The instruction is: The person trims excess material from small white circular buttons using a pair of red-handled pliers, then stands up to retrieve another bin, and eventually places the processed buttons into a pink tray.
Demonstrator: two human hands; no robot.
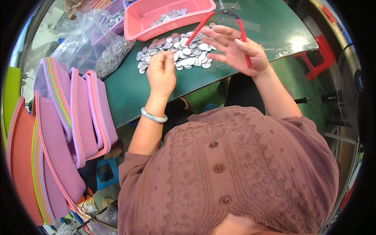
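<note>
Red-handled pliers hang in my right hand. One handle lies across the palm under the thumb, the other stands away to the left past the fingertips, and the metal jaws point to the far side. The fingers of that hand are stretched out and loose. My left hand has thumb and fingers pinched together at the near edge of a pile of round silver metal discs. What the pinch holds, if anything, is hidden. The discs lie spread on a green table between and beyond my hands.
A pink basket holding more discs stands behind the pile. To its left sits a clear bag beside many small metal links. Pink and purple baskets are stacked at the left. A red stool and a fan stand right.
</note>
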